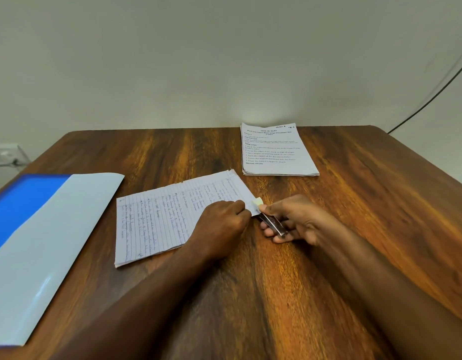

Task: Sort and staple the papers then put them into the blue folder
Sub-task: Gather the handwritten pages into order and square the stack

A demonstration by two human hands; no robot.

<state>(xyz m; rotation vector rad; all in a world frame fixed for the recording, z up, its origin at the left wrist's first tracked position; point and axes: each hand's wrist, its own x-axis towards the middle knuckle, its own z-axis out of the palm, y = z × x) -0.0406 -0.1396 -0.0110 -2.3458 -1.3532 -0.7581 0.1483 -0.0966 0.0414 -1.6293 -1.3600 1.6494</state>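
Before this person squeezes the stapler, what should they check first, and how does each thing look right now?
1. Stapler in hand: ok, the right hand grips it.
2. Corner of the handwritten sheets in the stapler's mouth: ok, the near right corner sits at its tip.
3. Sheets held steady: ok, the left hand pinches them beside that corner.
4. Sheet edges squared: cannot tell, too blurred at the corner.
5. Pages in order: cannot tell, only the top page shows.
6. Blue folder ready: ok, it lies at the left of the table, apart from the sheets.
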